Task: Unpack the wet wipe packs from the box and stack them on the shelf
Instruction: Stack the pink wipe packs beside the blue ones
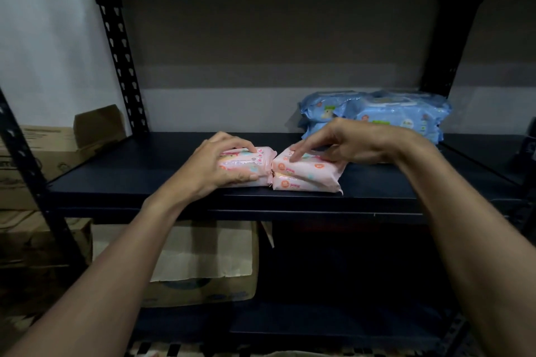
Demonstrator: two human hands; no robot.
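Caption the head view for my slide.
Left hand grips a pink pack, right hand touches a pink stack of two on the shelf; blue packs behind.

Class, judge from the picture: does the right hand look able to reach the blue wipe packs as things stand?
Probably yes. The blue packs lie just behind the right hand on the same shelf, with nothing between; it need only lift off the pink stack it touches.

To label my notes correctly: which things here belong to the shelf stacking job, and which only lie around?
Job: left hand gripping one pink pack; right hand on the pink stack; blue wet wipe packs; shelf; open cardboard box below, probably.
Lying about: cardboard boxes at the left.
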